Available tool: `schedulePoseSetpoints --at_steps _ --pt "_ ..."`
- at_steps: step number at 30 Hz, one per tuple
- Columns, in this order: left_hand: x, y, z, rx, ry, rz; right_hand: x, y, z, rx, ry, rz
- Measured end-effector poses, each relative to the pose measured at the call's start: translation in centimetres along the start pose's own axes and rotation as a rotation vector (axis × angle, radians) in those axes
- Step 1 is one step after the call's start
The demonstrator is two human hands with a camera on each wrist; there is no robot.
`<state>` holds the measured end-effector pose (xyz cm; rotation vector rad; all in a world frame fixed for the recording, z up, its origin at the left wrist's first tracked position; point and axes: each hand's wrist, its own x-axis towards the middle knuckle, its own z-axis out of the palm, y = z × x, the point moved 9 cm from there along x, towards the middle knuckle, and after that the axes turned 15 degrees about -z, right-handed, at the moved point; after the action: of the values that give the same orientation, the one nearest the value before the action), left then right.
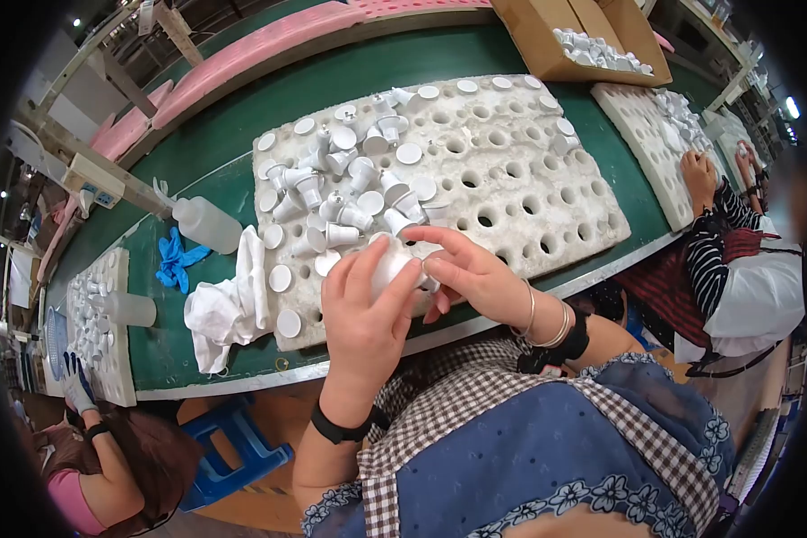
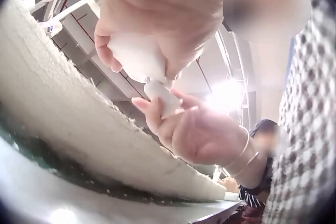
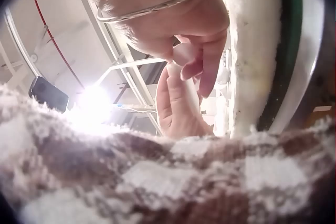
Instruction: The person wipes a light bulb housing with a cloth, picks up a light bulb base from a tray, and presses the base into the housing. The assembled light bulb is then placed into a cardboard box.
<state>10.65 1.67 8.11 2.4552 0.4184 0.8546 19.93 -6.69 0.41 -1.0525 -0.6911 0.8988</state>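
My left hand [image 1: 363, 309] grips a white cup-shaped plastic piece [image 2: 137, 58], its fingers wrapped round the wide body. At that piece's narrow end, my right hand [image 1: 480, 276] pinches a small white cylindrical piece [image 2: 161, 97] between thumb and fingers. The two pieces meet end to end in the left wrist view. The right wrist view shows the small piece's round pale end [image 3: 186, 54] between the right fingers. Both hands are over the near edge of a white foam board [image 1: 511, 211] full of holes. Similar white cup-shaped pieces [image 1: 341, 235] lie heaped on its left half.
Left of the board are a white cloth [image 1: 220, 314], a blue glove [image 1: 177, 260] and a white bottle [image 1: 206, 224]. A cardboard box [image 1: 533, 40] of white parts stands at the back right. People work at foam boards on both sides. A blue stool [image 1: 233, 453] stands at lower left.
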Motion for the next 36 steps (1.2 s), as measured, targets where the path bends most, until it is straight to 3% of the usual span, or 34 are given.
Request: schedulePoseSetpoints --at_steps 3,5,6,7,9,11,13,15,17,18,19,21,22,23,24,25,26,27,29,31,34,36 --pt "0.2 -1.0 0.3 0.072 -0.023 -0.028 -0.2 0.0 0.2 0.013 0.013 0.003" --pt "0.4 -3.8 -0.6 0.017 0.063 -0.207 -0.2 -0.8 0.5 -0.003 -0.004 -0.016" --pt "0.4 -4.6 -0.8 -0.204 0.052 -0.286 -0.2 -0.7 0.4 -0.002 0.001 -0.017" --pt "0.3 -4.2 -0.9 -0.204 0.047 -0.285 -0.3 -0.6 0.4 0.030 0.001 -0.014" --pt "0.3 -2.5 -0.6 -0.374 -0.041 -0.253 -0.3 -0.6 0.6 0.063 -0.003 -0.012" --pt "-0.1 -2.6 0.6 -0.509 -0.135 -0.253 -0.6 -0.2 1.8 0.302 -0.077 0.076" --pt "-1.1 -4.4 3.2 -0.739 -0.377 -0.555 -0.7 -0.1 1.8 0.308 -0.094 0.105" --pt "-1.1 -4.8 3.2 -0.731 -0.357 -0.602 -0.9 0.1 2.1 0.318 -0.105 0.134" --pt "-1.4 -5.3 3.1 -0.718 -0.331 -0.658 -0.2 -4.3 2.8 -0.763 -0.243 -0.437" --pt "-1.5 -5.6 3.1 -0.780 -0.337 -0.706 -0.1 -4.4 3.3 -0.881 -0.288 -0.323" --pt "-1.6 -5.8 3.3 -0.844 -0.341 -0.752 0.3 -4.2 3.0 -0.880 -0.288 -0.323" --pt "-1.4 -5.8 3.2 -0.886 -0.318 -0.722 0.2 -5.2 3.6 -1.132 -0.333 -0.618" --pt "-1.2 -5.8 3.0 -0.930 -0.291 -0.688 0.1 -5.1 3.6 -1.133 -0.334 -0.620" --pt "-1.1 -5.9 3.0 -0.929 -0.288 -0.686 0.5 -3.6 2.0 -0.721 -0.212 -0.365" --pt "-0.8 -6.1 1.5 -0.900 -0.136 -0.608 0.5 -1.6 0.9 -0.307 -0.089 -0.112" --pt "-0.7 -6.3 0.1 -0.866 0.013 -0.531 0.5 -1.7 0.9 -0.306 -0.089 -0.112" --pt "-0.4 -5.9 -1.0 -0.607 0.110 -0.375 0.3 -1.3 1.1 -0.110 -0.062 -0.056" --pt "-0.2 -5.3 -1.3 -0.606 0.108 -0.379 0.1 -0.9 1.3 0.085 -0.036 0.000" --pt "0.0 1.2 -1.0 -0.025 0.031 0.066 -0.3 -0.1 1.2 0.102 0.004 0.043" --pt "-0.3 1.2 -0.6 -0.033 0.088 0.071 -0.4 0.7 0.8 0.116 0.040 0.081" --pt "0.4 -2.7 -0.5 -0.027 0.074 -0.175 -0.3 0.7 1.2 0.249 -0.005 0.074" --pt "0.2 -2.8 -1.1 -0.083 0.144 -0.185 -0.2 0.2 1.8 0.249 -0.009 0.099"
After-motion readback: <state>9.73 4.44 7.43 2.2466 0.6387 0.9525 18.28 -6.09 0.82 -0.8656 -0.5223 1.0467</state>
